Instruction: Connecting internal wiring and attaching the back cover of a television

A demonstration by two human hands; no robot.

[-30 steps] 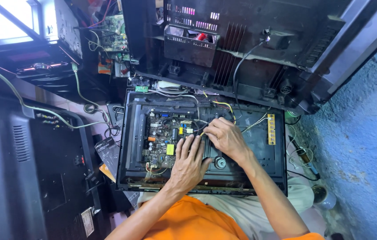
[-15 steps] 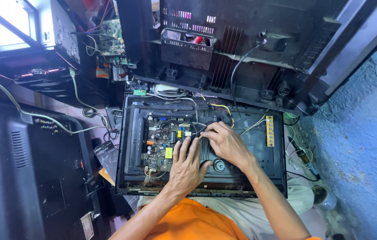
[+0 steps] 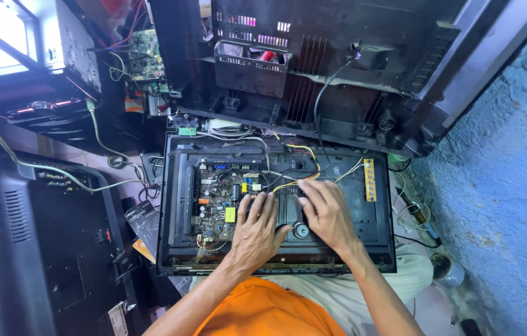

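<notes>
Both hands flat inside an opened television back.

The left hand (image 3: pixel 257 231) lies spread, grip holding nothing, fingers at the right edge of the circuit board (image 3: pixel 221 200). The right hand (image 3: pixel 327 214) rests just beside it, fingertips at the yellow wires (image 3: pixel 293 182); whether it pinches one is hard to tell. The black chassis (image 3: pixel 176 205) sits on the person's lap, a yellow strip board (image 3: pixel 369 179) near its right edge.

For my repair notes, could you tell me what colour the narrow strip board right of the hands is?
Yellow; the strip board shows in the head view.
</notes>
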